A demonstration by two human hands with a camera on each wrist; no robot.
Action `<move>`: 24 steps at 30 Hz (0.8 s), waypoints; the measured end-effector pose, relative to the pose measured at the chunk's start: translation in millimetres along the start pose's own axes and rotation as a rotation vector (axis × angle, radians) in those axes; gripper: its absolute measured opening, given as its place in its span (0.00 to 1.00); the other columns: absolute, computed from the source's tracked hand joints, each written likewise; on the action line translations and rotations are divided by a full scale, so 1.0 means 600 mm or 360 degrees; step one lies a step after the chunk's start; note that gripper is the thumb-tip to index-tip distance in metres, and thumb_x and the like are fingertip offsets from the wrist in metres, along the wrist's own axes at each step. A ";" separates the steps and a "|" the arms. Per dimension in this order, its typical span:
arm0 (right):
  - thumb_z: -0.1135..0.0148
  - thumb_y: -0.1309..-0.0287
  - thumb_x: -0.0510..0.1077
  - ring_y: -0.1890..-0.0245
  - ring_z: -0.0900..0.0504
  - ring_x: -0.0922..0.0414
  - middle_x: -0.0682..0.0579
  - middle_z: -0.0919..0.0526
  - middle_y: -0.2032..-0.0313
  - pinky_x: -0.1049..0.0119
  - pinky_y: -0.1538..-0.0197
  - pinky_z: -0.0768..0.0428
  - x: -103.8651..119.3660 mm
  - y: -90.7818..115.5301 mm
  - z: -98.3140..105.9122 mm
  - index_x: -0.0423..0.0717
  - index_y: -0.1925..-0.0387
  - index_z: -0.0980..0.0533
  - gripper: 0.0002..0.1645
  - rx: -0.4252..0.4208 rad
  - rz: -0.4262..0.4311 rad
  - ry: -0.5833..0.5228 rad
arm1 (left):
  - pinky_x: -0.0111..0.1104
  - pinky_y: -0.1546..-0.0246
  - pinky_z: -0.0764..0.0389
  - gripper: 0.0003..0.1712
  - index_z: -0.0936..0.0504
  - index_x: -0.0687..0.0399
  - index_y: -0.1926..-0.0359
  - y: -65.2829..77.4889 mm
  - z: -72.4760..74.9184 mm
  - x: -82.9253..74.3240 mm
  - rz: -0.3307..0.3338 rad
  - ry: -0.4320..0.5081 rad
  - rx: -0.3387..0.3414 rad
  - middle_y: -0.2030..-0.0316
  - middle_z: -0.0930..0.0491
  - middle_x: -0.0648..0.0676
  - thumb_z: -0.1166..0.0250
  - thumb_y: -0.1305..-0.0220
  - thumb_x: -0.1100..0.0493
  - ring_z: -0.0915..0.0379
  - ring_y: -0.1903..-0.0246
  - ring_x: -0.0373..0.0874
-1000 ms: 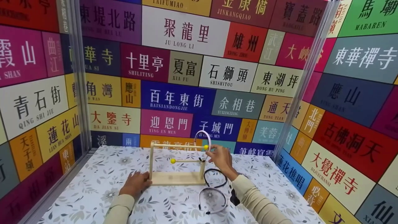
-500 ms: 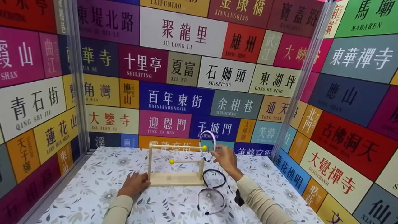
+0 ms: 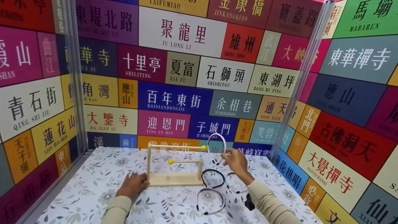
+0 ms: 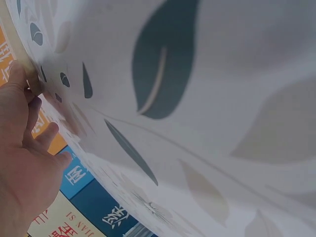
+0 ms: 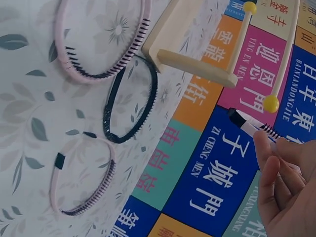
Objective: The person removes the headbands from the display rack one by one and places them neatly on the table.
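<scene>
My right hand (image 3: 236, 160) pinches a pale lilac toothed headband (image 3: 216, 135) with black tips, raised just right of a wooden stand (image 3: 175, 179). The headband is apart from the stand; in the right wrist view, only one end of it (image 5: 242, 118) shows beside the fingers. The stand has two horizontal rods, each tipped with a yellow ball, such as the upper ball (image 3: 203, 147) and the lower ball (image 3: 170, 161). At the base's left end, my left hand (image 3: 132, 185) grips the wood; the left wrist view shows its fingers on that end.
On the floral tablecloth (image 3: 168, 205), a black headband (image 3: 203, 180) lies against the base's right end. A pale headband (image 3: 223, 199) lies in front of it, and another headband (image 3: 228, 180) is partly hidden by my right arm. Sign-printed walls (image 3: 174, 99) stand behind and at both sides.
My right hand has moved right, carrying the lilac headband from beside the rod ends out clear of the stand. My left hand and the stand stay in place.
</scene>
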State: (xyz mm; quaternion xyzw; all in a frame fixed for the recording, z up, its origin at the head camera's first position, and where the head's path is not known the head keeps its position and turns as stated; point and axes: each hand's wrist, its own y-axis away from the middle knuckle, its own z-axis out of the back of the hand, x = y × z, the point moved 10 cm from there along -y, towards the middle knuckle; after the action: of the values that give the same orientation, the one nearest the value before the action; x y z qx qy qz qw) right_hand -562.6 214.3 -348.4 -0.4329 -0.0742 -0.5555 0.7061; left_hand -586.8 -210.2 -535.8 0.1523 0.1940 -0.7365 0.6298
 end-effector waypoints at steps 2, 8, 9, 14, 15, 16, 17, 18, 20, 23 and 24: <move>0.27 0.36 0.46 0.83 0.14 0.61 0.49 0.09 0.72 0.70 0.88 0.38 -0.014 0.006 0.010 0.45 0.54 0.14 0.12 0.0004 -0.0034 -0.0003 | 0.63 0.33 0.34 0.12 0.16 0.48 0.48 0.000 -0.002 0.001 0.0000 0.0008 0.0009 0.58 0.16 0.49 0.33 0.28 0.52 0.22 0.52 0.53; 0.28 0.36 0.46 0.83 0.14 0.59 0.48 0.10 0.73 0.69 0.88 0.37 -0.057 0.029 0.039 0.45 0.56 0.14 0.11 0.0020 -0.0136 -0.0034 | 0.67 0.30 0.40 0.15 0.16 0.50 0.45 0.001 -0.002 0.000 -0.0031 0.0038 0.0000 0.54 0.14 0.51 0.33 0.28 0.53 0.22 0.47 0.57; 0.28 0.36 0.46 0.83 0.14 0.59 0.48 0.10 0.73 0.69 0.88 0.35 -0.063 0.034 0.043 0.45 0.56 0.14 0.11 0.0021 -0.0145 -0.0031 | 0.67 0.30 0.41 0.14 0.16 0.50 0.45 0.002 -0.003 0.000 -0.0032 0.0044 0.0004 0.54 0.14 0.51 0.33 0.28 0.53 0.22 0.47 0.57; 0.28 0.37 0.45 0.81 0.13 0.58 0.46 0.10 0.73 0.70 0.86 0.34 -0.093 0.060 0.063 0.42 0.55 0.14 0.13 0.0039 -0.0247 -0.0045 | 0.67 0.29 0.43 0.15 0.16 0.50 0.44 0.003 -0.006 0.004 -0.0020 0.0071 0.0027 0.55 0.15 0.51 0.34 0.27 0.53 0.22 0.46 0.57; 0.28 0.37 0.45 0.81 0.13 0.57 0.46 0.10 0.72 0.70 0.86 0.34 -0.098 0.067 0.067 0.41 0.55 0.14 0.13 0.0042 -0.0267 -0.0060 | 0.68 0.29 0.43 0.15 0.16 0.50 0.44 0.003 -0.006 0.004 -0.0026 0.0072 0.0026 0.55 0.15 0.51 0.34 0.27 0.52 0.22 0.46 0.58; 0.28 0.36 0.44 0.80 0.12 0.57 0.45 0.10 0.71 0.71 0.86 0.33 -0.104 0.075 0.071 0.40 0.55 0.14 0.13 0.0051 -0.0293 -0.0081 | 0.68 0.29 0.43 0.15 0.16 0.50 0.44 0.003 -0.006 0.003 -0.0030 0.0075 0.0023 0.54 0.15 0.51 0.34 0.27 0.52 0.22 0.46 0.58; 0.28 0.36 0.44 0.80 0.12 0.57 0.45 0.10 0.71 0.71 0.85 0.32 -0.109 0.082 0.074 0.40 0.55 0.14 0.13 0.0059 -0.0312 -0.0105 | 0.68 0.29 0.44 0.15 0.16 0.50 0.44 0.002 -0.005 0.003 -0.0037 0.0074 0.0021 0.54 0.15 0.51 0.34 0.27 0.52 0.22 0.46 0.58; 0.28 0.36 0.43 0.80 0.12 0.57 0.45 0.10 0.71 0.71 0.85 0.32 -0.113 0.090 0.077 0.40 0.55 0.15 0.12 0.0064 -0.0320 -0.0121 | 0.68 0.29 0.43 0.15 0.16 0.50 0.44 0.001 -0.005 0.003 -0.0040 0.0074 0.0015 0.55 0.15 0.51 0.34 0.27 0.52 0.22 0.46 0.58; 0.29 0.35 0.43 0.80 0.13 0.56 0.45 0.10 0.72 0.71 0.85 0.29 -0.122 0.105 0.080 0.40 0.55 0.15 0.12 0.0086 -0.0341 -0.0145 | 0.68 0.29 0.43 0.14 0.16 0.50 0.45 0.000 -0.004 0.003 -0.0043 0.0070 0.0002 0.55 0.15 0.51 0.34 0.27 0.53 0.22 0.47 0.58; 0.28 0.36 0.43 0.81 0.13 0.55 0.47 0.10 0.75 0.71 0.84 0.26 -0.139 0.129 0.080 0.41 0.56 0.14 0.11 0.0119 -0.0392 -0.0164 | 0.69 0.30 0.43 0.14 0.16 0.50 0.46 0.000 -0.003 0.002 -0.0056 0.0047 -0.0012 0.55 0.15 0.52 0.33 0.28 0.52 0.22 0.46 0.59; 0.28 0.37 0.43 0.81 0.13 0.54 0.47 0.10 0.75 0.71 0.85 0.26 -0.146 0.137 0.077 0.41 0.56 0.14 0.11 0.0137 -0.0414 -0.0167 | 0.70 0.30 0.44 0.14 0.16 0.51 0.46 0.000 -0.003 0.001 -0.0061 0.0043 -0.0016 0.55 0.15 0.52 0.33 0.28 0.52 0.22 0.46 0.59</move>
State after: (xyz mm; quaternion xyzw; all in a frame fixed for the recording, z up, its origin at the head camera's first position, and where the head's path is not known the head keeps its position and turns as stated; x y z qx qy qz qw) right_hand -507.8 310.1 -414.7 -0.4173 -0.1902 -0.6152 0.6412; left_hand -587.0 -209.9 -537.6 0.1553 0.2091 -0.7454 0.6136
